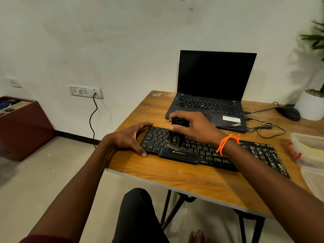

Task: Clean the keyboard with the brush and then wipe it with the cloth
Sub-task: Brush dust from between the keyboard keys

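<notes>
Black brush [177,135] in right hand [191,125], bristles on keyboard [210,149] left-centre keys. Left hand [129,137] grips kbd's left end. Brushing underway; right keys look dusty, cloth wipe not begun.

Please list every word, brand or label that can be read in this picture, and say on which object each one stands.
"ZEBRONICS": on the front edge of the black keyboard.
"ThinkPad": on the palm rest of the laptop, tilted and blurred, just readable.
"Ctrl", "Alt": on keyboard keys at the left; the other key legends are too small to read.
White sticker on the laptop: text too blurred to read.
</notes>
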